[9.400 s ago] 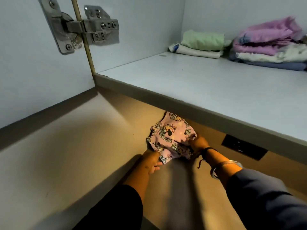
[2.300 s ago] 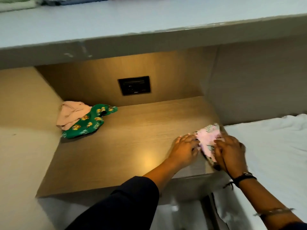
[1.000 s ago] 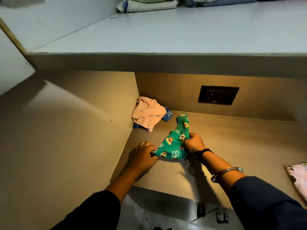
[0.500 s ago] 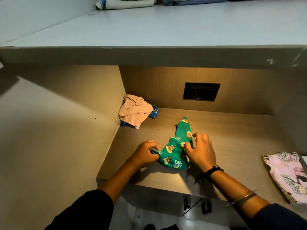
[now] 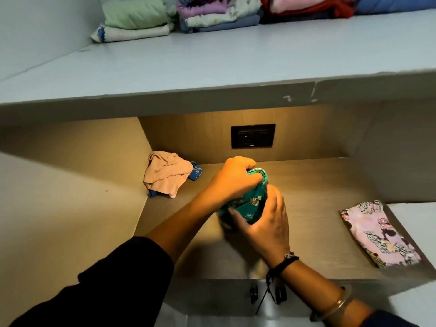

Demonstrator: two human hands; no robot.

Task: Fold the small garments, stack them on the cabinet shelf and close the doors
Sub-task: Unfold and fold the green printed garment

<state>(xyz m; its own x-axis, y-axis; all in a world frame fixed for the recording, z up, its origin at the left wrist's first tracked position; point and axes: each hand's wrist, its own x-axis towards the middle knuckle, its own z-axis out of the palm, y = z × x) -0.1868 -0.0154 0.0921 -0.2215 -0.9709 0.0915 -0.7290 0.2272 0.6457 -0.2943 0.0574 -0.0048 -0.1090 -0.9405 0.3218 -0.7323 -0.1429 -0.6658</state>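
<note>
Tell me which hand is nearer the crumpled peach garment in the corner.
Left. The left hand grips the green garment to the right of the peach garment; the right hand holds it lower and farther away.

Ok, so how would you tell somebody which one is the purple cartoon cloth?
Find the lit wooden shelf under the long grey shelf. At its right end lies the pale purple garment, folded flat. Only it is purple and lying neatly: the peach garment is crumpled in the left corner, and the green garment is bunched up, being held mid-shelf.
</note>
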